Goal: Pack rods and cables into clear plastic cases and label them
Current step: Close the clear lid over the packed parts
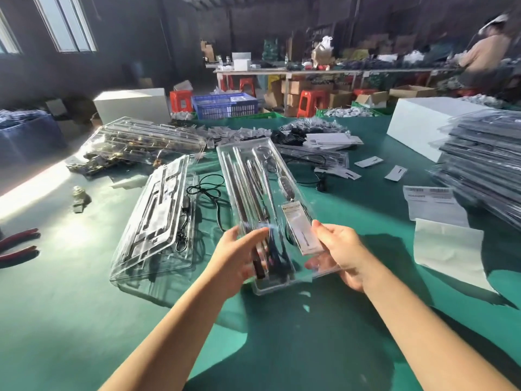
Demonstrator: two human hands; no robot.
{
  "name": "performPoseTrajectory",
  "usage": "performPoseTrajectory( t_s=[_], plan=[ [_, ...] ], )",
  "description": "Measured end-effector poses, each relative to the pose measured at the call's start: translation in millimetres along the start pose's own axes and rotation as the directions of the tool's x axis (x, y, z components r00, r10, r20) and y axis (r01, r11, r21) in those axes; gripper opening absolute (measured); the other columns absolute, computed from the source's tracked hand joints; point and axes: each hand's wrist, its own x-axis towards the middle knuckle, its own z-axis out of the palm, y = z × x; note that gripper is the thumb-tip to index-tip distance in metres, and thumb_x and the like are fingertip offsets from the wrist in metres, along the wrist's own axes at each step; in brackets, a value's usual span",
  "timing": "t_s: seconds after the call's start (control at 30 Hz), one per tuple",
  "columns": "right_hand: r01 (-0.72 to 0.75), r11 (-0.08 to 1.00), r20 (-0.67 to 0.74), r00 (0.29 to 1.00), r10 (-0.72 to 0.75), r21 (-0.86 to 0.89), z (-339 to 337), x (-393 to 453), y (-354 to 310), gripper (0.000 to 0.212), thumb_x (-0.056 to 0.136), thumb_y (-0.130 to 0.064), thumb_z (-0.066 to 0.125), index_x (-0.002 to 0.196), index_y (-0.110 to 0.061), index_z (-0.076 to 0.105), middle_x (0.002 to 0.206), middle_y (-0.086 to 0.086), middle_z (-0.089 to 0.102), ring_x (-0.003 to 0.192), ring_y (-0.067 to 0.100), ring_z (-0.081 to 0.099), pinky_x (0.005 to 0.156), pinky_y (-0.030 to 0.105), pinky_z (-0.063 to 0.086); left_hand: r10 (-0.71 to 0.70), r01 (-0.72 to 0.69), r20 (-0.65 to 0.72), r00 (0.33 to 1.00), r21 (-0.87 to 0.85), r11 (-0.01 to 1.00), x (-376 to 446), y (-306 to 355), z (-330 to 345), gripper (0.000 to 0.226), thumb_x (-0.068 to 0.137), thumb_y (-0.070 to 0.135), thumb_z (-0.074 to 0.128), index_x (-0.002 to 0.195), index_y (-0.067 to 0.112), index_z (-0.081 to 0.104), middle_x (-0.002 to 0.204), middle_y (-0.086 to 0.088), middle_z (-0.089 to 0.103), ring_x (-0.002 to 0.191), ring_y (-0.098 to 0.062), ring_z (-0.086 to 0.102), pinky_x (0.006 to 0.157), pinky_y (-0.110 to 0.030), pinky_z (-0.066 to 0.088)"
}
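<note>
Two bare hands hold a long clear plastic case packed with metal rods above a green tabletop. Left hand fingers curl around its near left edge; right hand fingers grasp its right edge beside a white label card inside.

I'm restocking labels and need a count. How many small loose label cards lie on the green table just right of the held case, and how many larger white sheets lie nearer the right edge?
Small label cards: 3
Larger white sheets: 2
Total: 5
The stack of cards behind the held case is not counted.
</note>
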Motion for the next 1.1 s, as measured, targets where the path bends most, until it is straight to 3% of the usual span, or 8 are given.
performPoseTrajectory(
  t_s=[0.03, 0.1, 0.2, 0.33, 0.5, 0.67, 0.83, 1.1],
  plan=[
    [0.002, 1.000, 0.020, 1.000, -0.002, 0.011, -0.1, -1.6, -0.2, 0.022, 0.095, -0.035, 0.055, 0.106, -0.020, 0.064, 0.073, 0.000, 0.071, 0.056, 0.029, 0.068, 0.055, 0.030, 0.056, -0.060, 0.063, 0.050, 0.997, -0.067, 0.996, -1.8, 0.5, 2.2, 0.060, 0.074, 0.023, 0.077, 0.125, 0.004, 0.052, 0.103, -0.018, 0.068, 0.084, -0.030, 0.068, 0.077, -0.051, 0.057],
    [0.001, 0.999, 0.043, 0.999, -0.003, 0.042, 1.6, -3.7, -0.5, 0.020, 0.094, -0.036, 0.056, 0.106, -0.021, 0.062, 0.080, -0.002, 0.074, 0.052, 0.026, 0.068, 0.046, 0.023, 0.049, -0.070, 0.076, 0.063, 0.996, -0.104, 0.992, -3.7, -1.3, 6.4, 0.045, 0.072, 0.019, 0.075, 0.110, 0.004, 0.056, 0.083, -0.014, 0.070, 0.071, -0.027, 0.070, 0.059, -0.039, 0.058],
    [-0.046, 0.990, 0.055, 0.998, 0.039, 0.133, 3.3, -9.0, -1.2, 0.032, 0.090, -0.039, 0.061, 0.105, -0.012, 0.061, 0.071, 0.001, 0.073, 0.052, 0.021, 0.068, 0.042, 0.022, 0.047, -0.008, 0.011, 0.013, 1.000, -0.182, 0.983, -1.8, -5.8, 7.8, 0.028, 0.082, 0.010, 0.069, 0.105, 0.004, 0.055, 0.078, -0.014, 0.069, 0.065, -0.026, 0.070, 0.053, -0.036, 0.056],
    [-0.157, 0.916, 0.063, 0.988, 0.144, 0.368, 3.5, -18.0, 7.6, 0.024, 0.086, -0.022, 0.069, 0.104, -0.009, 0.059, 0.083, 0.012, 0.075, 0.067, 0.021, 0.072, 0.050, 0.023, 0.054, 0.057, -0.072, -0.064, 0.996, -0.249, 0.966, 2.6, -7.7, 6.2, 0.024, 0.086, 0.009, 0.066, 0.108, 0.005, 0.057, 0.088, -0.016, 0.067, 0.073, -0.029, 0.067, 0.064, -0.046, 0.059],
    [-0.171, 0.822, -0.005, 0.978, 0.207, 0.543, 17.5, -20.7, 13.3, 0.011, 0.090, -0.009, 0.062, 0.099, -0.011, 0.055, 0.078, 0.013, 0.074, 0.064, 0.022, 0.072, 0.051, 0.025, 0.056, 0.134, -0.158, -0.101, 0.986, -0.289, 0.944, 1.3, -13.3, 10.1, 0.019, 0.085, 0.010, 0.067, 0.102, 0.008, 0.057, 0.084, -0.013, 0.069, 0.073, -0.028, 0.068, 0.068, -0.047, 0.057],
    [-0.143, 0.829, -0.021, 0.983, 0.183, 0.541, 23.8, -21.3, 15.5, 0.009, 0.093, -0.006, 0.058, 0.101, -0.009, 0.058, 0.078, 0.010, 0.075, 0.065, 0.019, 0.072, 0.058, 0.026, 0.059, 0.199, -0.230, -0.131, 0.971, -0.293, 0.928, 0.0, -16.4, 12.1, 0.033, 0.085, 0.010, 0.067, 0.115, 0.006, 0.054, 0.086, -0.012, 0.068, 0.077, -0.028, 0.067, 0.077, -0.051, 0.054],
    [-0.119, 0.873, -0.052, 0.985, 0.162, 0.474, 23.8, -22.0, 14.2, 0.011, 0.094, -0.001, 0.055, 0.101, -0.009, 0.055, 0.071, 0.009, 0.074, 0.062, 0.020, 0.072, 0.055, 0.028, 0.058, 0.196, -0.229, -0.136, 0.971, -0.297, 0.927, -2.0, -19.8, 12.1, 0.042, 0.077, 0.015, 0.072, 0.114, 0.007, 0.055, 0.091, -0.013, 0.069, 0.089, -0.034, 0.066, 0.080, -0.052, 0.053],
    [-0.113, 0.893, -0.105, 0.979, 0.176, 0.436, 22.2, -17.0, 14.4, 0.013, 0.090, 0.000, 0.059, 0.099, -0.008, 0.054, 0.068, 0.010, 0.073, 0.062, 0.022, 0.072, 0.052, 0.028, 0.057, 0.197, -0.229, -0.133, 0.971, -0.300, 0.926, -1.9, -22.0, 14.4, 0.042, 0.072, 0.018, 0.074, 0.109, 0.009, 0.057, 0.088, -0.009, 0.071, 0.085, -0.030, 0.067, 0.077, -0.050, 0.054]
  ],
)
